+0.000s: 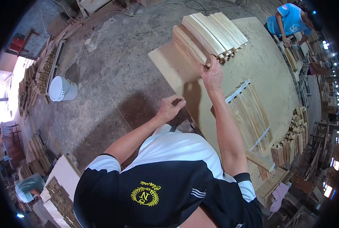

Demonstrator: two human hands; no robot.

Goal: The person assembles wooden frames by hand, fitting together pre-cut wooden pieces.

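Observation:
A stack of pale wooden strips lies on a large board-topped table. At the stack's near end is my right hand, its fingers bent and closed round the end of a wooden strip on the near-left side. The fingertips are partly hidden against the wood. My left hand hangs in the air beside the table's left edge, fingers curled in and thumb close to the forefinger. Nothing shows in it. Closer to my body, under my right forearm, lies a row of wooden slats crossed by a metallic-looking bar.
The board tabletop spreads to the right. A white bucket stands on the concrete floor at left. Bundled wood pieces sit at right. One person in a blue shirt works at upper right; another is at lower left.

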